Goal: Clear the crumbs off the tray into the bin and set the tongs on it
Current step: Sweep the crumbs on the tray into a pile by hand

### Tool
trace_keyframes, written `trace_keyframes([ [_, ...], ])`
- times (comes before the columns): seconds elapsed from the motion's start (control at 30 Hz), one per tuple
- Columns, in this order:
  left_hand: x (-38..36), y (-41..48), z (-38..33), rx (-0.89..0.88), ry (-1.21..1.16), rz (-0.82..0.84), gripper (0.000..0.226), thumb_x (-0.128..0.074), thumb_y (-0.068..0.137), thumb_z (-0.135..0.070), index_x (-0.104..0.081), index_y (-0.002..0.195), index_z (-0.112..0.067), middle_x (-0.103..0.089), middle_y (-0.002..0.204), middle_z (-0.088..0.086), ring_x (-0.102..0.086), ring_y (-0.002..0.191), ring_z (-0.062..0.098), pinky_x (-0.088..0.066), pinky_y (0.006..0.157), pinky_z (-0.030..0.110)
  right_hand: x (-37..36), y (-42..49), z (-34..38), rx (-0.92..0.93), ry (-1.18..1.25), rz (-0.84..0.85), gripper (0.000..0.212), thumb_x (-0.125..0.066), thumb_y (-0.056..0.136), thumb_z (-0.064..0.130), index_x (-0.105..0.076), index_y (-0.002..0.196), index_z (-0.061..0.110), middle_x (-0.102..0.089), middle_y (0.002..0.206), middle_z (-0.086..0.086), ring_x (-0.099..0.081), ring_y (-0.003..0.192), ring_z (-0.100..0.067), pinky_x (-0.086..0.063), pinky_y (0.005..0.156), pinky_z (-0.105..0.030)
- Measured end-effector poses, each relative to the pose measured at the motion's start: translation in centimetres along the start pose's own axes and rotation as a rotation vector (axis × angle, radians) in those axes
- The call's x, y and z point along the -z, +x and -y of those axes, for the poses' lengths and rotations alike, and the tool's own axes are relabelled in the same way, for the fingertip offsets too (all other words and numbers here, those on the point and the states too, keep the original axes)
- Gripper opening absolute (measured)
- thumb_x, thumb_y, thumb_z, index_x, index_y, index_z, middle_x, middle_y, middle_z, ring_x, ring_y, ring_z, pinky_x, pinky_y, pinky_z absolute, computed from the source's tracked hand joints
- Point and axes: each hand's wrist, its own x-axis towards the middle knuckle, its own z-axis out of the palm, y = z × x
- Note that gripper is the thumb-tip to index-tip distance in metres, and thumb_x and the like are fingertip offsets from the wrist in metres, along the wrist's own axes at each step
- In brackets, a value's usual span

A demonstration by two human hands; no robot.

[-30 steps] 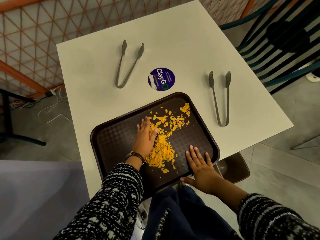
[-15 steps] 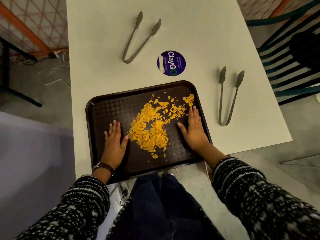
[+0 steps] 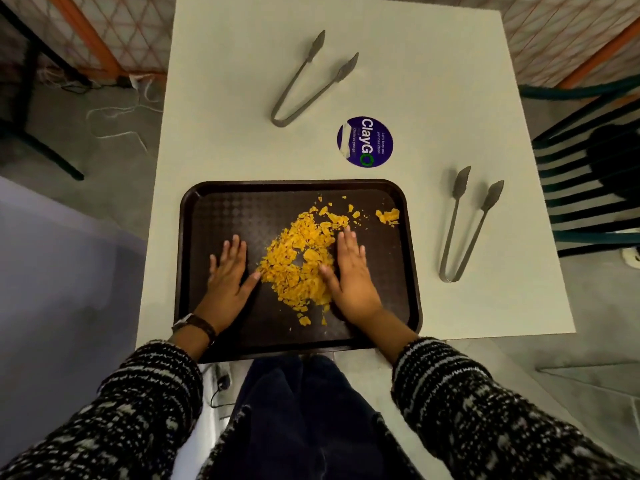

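A dark brown tray (image 3: pixel 221 209) lies at the near edge of the white table (image 3: pixel 214 98). Orange crumbs (image 3: pixel 298 265) are heaped in its middle, with a few loose bits (image 3: pixel 388 215) near its far right corner. My left hand (image 3: pixel 227 278) lies flat on the tray just left of the heap, fingers apart. My right hand (image 3: pixel 351 275) lies flat against the heap's right side, touching the crumbs. One pair of grey metal tongs (image 3: pixel 465 226) rests on the table right of the tray. A second pair of tongs (image 3: pixel 308 84) lies beyond the tray. No bin is in view.
A round purple ClayGo sticker (image 3: pixel 365 142) sits on the table between the two tongs. A dark slatted chair (image 3: pixel 588 188) stands at the right. Orange mesh fencing (image 3: pixel 114 36) and loose cables (image 3: pixel 114 112) are at the far left. My dark trousers (image 3: pixel 304 410) show below the tray.
My right hand has slid left across the tray, pushing the crumbs into a tighter heap. My left hand has stayed flat on the heap's left. The camera view has shifted.
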Motion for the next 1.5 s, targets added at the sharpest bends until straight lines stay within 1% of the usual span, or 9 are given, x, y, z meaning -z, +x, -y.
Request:
trace_keyframes([
  [0.27, -0.2, 0.1, 0.1, -0.001, 0.052, 0.005, 0.093, -0.011, 0.074, -0.065, -0.004, 0.148, -0.009, 0.007, 0.157, 0.005, 0.016, 0.140, 0.008, 0.017, 0.113, 0.032, 2.9, 4.0, -4.2, -0.267, -0.175, -0.072, 0.076, -0.031, 0.096, 0.048, 0.003, 0.147, 0.003, 0.014, 0.156, -0.017, 0.018, 0.144, -0.027, 0.008, 0.119, -0.040],
  [0.37, -0.1, 0.0, 0.1, -0.005, 0.058, 0.009, 0.094, -0.011, 0.074, -0.066, -0.003, 0.148, -0.009, 0.008, 0.157, 0.005, 0.016, 0.139, 0.008, 0.016, 0.113, 0.033, 2.0, 2.7, -3.4, -0.221, -0.198, -0.009, 0.077, -0.031, 0.096, 0.049, 0.004, 0.147, 0.003, 0.018, 0.156, -0.016, 0.022, 0.143, -0.025, 0.008, 0.119, -0.040],
  [0.5, -0.2, 0.0, 0.1, -0.002, 0.067, 0.005, 0.093, -0.010, 0.074, -0.066, -0.002, 0.148, -0.010, 0.008, 0.158, 0.005, 0.016, 0.140, 0.009, 0.016, 0.114, 0.033, 0.6, 0.4, -1.2, 0.024, -0.092, 0.125, 0.074, -0.033, 0.096, 0.045, 0.007, 0.148, 0.010, 0.022, 0.155, -0.006, 0.022, 0.143, -0.017, 0.012, 0.116, -0.031],
  [0.57, -0.3, 0.0, 0.1, -0.001, 0.067, 0.000, 0.093, -0.011, 0.074, -0.066, -0.002, 0.148, -0.010, 0.008, 0.158, 0.005, 0.016, 0.140, 0.009, 0.016, 0.114, 0.033, 0.8, 0.5, -0.9, 0.067, -0.056, 0.091, 0.072, -0.036, 0.096, 0.043, 0.004, 0.149, 0.013, 0.019, 0.155, -0.003, 0.020, 0.143, -0.015, 0.011, 0.117, -0.031],
  [0.87, -0.1, 0.0, 0.1, -0.001, 0.060, 0.026, 0.094, -0.010, 0.074, -0.067, 0.000, 0.148, -0.010, 0.011, 0.157, 0.003, 0.019, 0.139, 0.008, 0.017, 0.113, 0.033, 3.9, 4.7, -4.8, -0.269, -0.081, -0.091, 0.076, -0.037, 0.096, 0.045, 0.001, 0.148, 0.004, 0.012, 0.158, -0.014, 0.013, 0.145, -0.026, 0.006, 0.119, -0.038],
  [0.97, -0.1, 0.0, 0.1, -0.004, 0.056, 0.028, 0.094, -0.010, 0.074, -0.067, 0.000, 0.148, -0.010, 0.010, 0.157, 0.004, 0.019, 0.139, 0.008, 0.017, 0.113, 0.033, 2.4, 3.8, -3.5, -0.217, -0.120, -0.038, 0.076, -0.034, 0.096, 0.046, 0.002, 0.148, 0.005, 0.011, 0.158, -0.013, 0.014, 0.145, -0.023, 0.010, 0.118, -0.035],
  [1.17, 0.0, -0.1, 0.1, -0.012, 0.047, 0.024, 0.093, -0.010, 0.075, -0.067, 0.000, 0.148, -0.010, 0.010, 0.157, 0.003, 0.019, 0.140, 0.008, 0.018, 0.113, 0.032, 0.7, 1.4, -1.1, 0.136, -0.022, 0.115, 0.067, -0.035, 0.097, 0.042, -0.003, 0.149, 0.016, 0.008, 0.157, 0.003, 0.009, 0.146, -0.013, 0.004, 0.119, -0.031],
  [1.37, 0.0, -0.2, 0.1, -0.013, 0.040, 0.024, 0.093, -0.011, 0.075, -0.066, 0.000, 0.148, -0.010, 0.010, 0.157, 0.003, 0.018, 0.140, 0.007, 0.018, 0.113, 0.032, 3.5, 5.3, -4.3, -0.115, -0.142, -0.025, 0.070, -0.035, 0.097, 0.042, -0.003, 0.148, 0.007, 0.007, 0.159, -0.010, 0.010, 0.146, -0.021, 0.004, 0.120, -0.036],
  [1.5, 0.0, -0.2, 0.2, -0.015, 0.035, 0.024, 0.092, -0.011, 0.075, -0.066, 0.000, 0.148, -0.010, 0.011, 0.157, 0.002, 0.018, 0.140, 0.007, 0.018, 0.113, 0.033, 3.7, 6.6, -4.0, -0.086, -0.192, 0.046, 0.073, -0.033, 0.097, 0.045, 0.001, 0.148, 0.005, 0.008, 0.158, -0.012, 0.011, 0.146, -0.021, 0.009, 0.116, -0.033],
])
